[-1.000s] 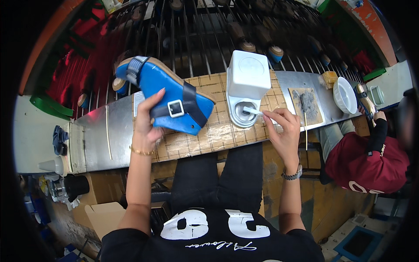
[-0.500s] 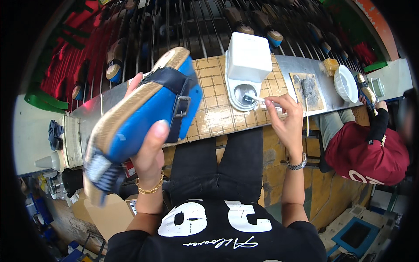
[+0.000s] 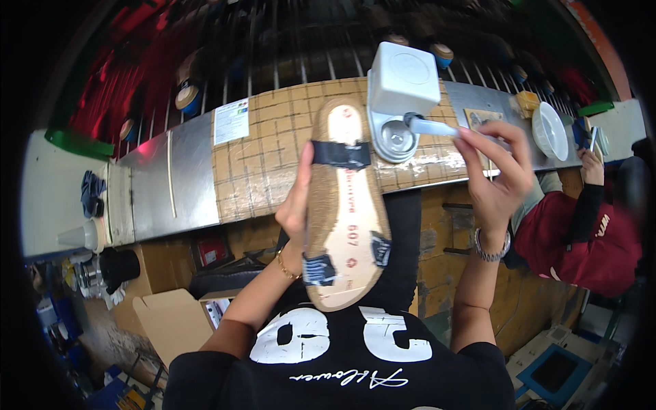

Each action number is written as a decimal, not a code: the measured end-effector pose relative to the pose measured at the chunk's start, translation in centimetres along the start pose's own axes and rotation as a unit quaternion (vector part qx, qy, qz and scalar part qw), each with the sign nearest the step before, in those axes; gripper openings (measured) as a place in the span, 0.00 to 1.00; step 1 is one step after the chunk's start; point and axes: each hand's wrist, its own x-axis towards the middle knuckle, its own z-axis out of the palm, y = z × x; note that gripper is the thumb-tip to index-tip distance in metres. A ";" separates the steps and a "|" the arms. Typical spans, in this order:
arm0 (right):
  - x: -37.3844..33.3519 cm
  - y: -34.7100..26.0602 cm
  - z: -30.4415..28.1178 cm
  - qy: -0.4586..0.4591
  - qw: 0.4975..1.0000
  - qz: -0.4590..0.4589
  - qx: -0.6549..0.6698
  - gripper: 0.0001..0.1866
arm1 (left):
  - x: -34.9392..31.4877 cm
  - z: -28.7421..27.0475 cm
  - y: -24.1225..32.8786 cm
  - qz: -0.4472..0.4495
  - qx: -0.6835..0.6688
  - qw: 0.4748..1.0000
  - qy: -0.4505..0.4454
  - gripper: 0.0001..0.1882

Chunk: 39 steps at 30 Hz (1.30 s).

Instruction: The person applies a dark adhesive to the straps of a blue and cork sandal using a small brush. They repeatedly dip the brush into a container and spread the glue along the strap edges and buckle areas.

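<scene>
Supporting the sandal [image 3: 350,212] is assigned to the left hand [image 3: 294,213], by which its left side is grasped; the part of the grip beneath is hidden. The sandal is held in the air across the near edge of the counter [image 3: 147,195], footbed up, its narrower end overlapping the cardboard covering [image 3: 263,164] in view. It should preferably be gripped by the border only, kept steady, and tilted so that the whole face can be inspected.

To its right, a white dispenser [image 3: 406,78] is positioned at the counter's far edge, its metal cup [image 3: 398,140] set toward the near edge. The brush [image 3: 441,128] is pinched by its pale handle between the thumb and fingers of the right hand [image 3: 502,171]. Its dark tip is poised by the cup; contact and loading cannot be told. Any excess should be wiped on the cup's rim, and drips should be kept off the footbed.

On the sandal, a brown, grained border is seen at left, then a cream centre marked with red print. The narrower end is crossed by a dark strap [image 3: 339,155]; the wider end is flanked by pale-striped dark straps [image 3: 319,270].
</scene>
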 end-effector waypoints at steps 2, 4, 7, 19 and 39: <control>-0.1 -3.3 0.0 0.005 0.999 0.028 0.043 0.16 | 0.9 0.6 0.2 0.054 0.016 0.997 0.045 0.41; -0.7 -4.9 -0.1 -0.021 0.996 0.047 0.074 0.15 | 1.4 0.3 0.6 0.072 0.012 0.997 0.039 0.42; -1.0 -5.8 0.1 -0.062 0.987 0.085 0.124 0.15 | 2.1 -0.1 1.6 0.090 0.007 0.995 0.041 0.42; 2.2 -5.3 0.4 0.040 0.996 -0.045 0.069 0.18 | 2.0 -2.3 2.8 0.038 -0.003 0.993 -0.109 0.46; 3.2 -4.6 -2.4 -0.122 0.984 -0.041 0.124 0.15 | 2.8 -2.7 3.2 0.126 0.029 0.990 -0.056 0.47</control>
